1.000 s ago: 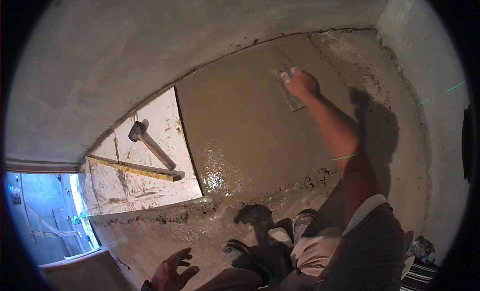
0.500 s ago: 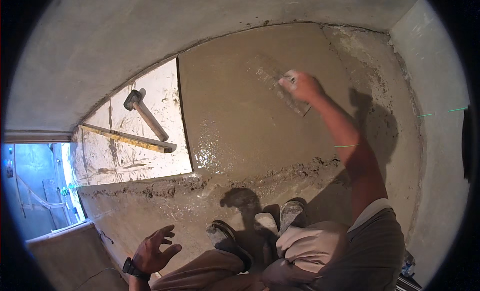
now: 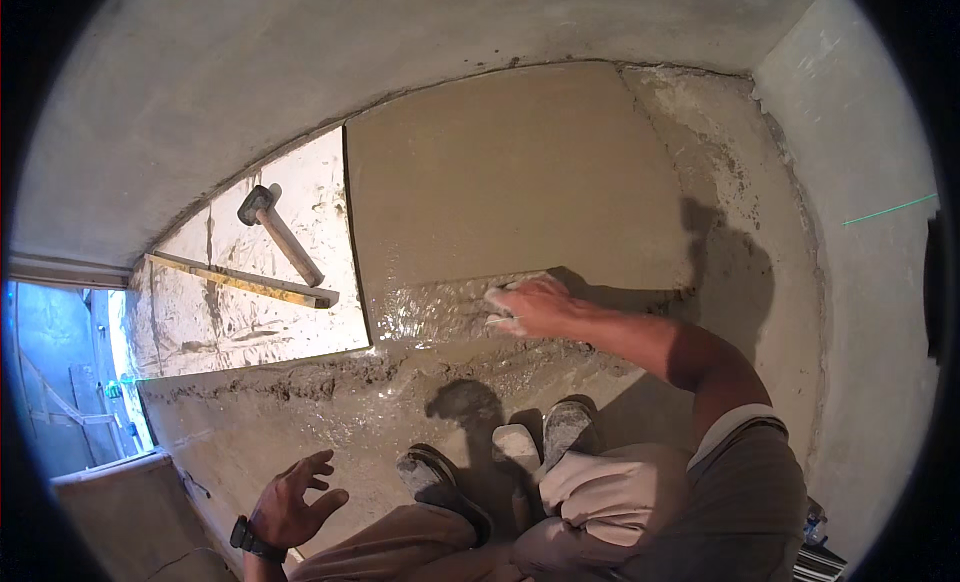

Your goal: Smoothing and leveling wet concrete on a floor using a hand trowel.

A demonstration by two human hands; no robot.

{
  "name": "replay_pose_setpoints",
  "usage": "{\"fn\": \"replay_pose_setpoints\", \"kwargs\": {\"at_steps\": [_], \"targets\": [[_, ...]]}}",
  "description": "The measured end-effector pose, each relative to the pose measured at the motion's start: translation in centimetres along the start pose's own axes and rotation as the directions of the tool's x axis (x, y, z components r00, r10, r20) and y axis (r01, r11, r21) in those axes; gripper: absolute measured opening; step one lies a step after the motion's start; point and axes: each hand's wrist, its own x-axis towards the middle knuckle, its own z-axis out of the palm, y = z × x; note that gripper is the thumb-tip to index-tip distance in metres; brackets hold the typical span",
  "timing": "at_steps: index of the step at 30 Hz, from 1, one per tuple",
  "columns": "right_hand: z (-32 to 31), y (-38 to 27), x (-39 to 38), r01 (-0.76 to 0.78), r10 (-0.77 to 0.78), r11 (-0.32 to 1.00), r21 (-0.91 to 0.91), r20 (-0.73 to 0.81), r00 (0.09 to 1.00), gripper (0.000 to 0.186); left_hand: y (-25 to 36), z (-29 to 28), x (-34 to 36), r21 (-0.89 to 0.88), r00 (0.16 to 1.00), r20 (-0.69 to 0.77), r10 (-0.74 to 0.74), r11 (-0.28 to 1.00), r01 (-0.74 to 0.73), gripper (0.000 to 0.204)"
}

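Note:
My right hand is closed around the handle of a plastering trowel. The long blade lies flat on the wet mortar, close to the mortar's rough near edge; its outline is partly lost in glare and wet mortar. Above the floor at the lower left hovers my left hand, empty, with fingers apart and a dark watch on the wrist. A small trowel with a pale blade and a handle rests on the floor between my shoes.
Left of the mortar lies a large pale tile, smeared with mortar. On it rest a mallet with a black head and a yellow spirit level. Crumbly mortar lines the near edge. Grey walls rise behind and at right.
My right hand has swept the trowel nearer and to the left, from the middle of the mortar to its near edge. My left hand stays open in nearly the same place.

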Motion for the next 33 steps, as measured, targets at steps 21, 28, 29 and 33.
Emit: {"fn": "replay_pose_setpoints", "kwargs": {"at_steps": [21, 28, 29, 33], "targets": [[-8.5, 13.7, -0.9, -0.375, 0.442, 0.893, 0.249, -0.644, 0.624, 0.05, 1.6, -1.1, 0.0, 0.044, 0.998, 0.06, -0.028, 0.999, 0.026, 0.065], [-5.4, 2.8, 4.7, -0.299, 0.298, 0.952, 0.067, -0.42, 0.857, 0.054, 0.0, -0.7, -2.1, 0.015, 0.995, 0.033, -0.091, 0.996, 0.09, 0.065], [-4.6, 1.5, 4.6, -0.237, 0.237, 0.971, 0.041, -0.332, 0.913, 0.055, -0.2, -0.7, -2.2, 0.004, 0.995, 0.029, -0.091, 0.996, 0.091, 0.064], [-1.5, -3.2, 1.5, -0.143, 0.139, 0.987, -0.072, -0.057, 0.989, 0.055, -0.6, -0.8, -0.8, -0.011, 0.995, 0.067, -0.068, 0.998, 0.069, 0.063]]}}
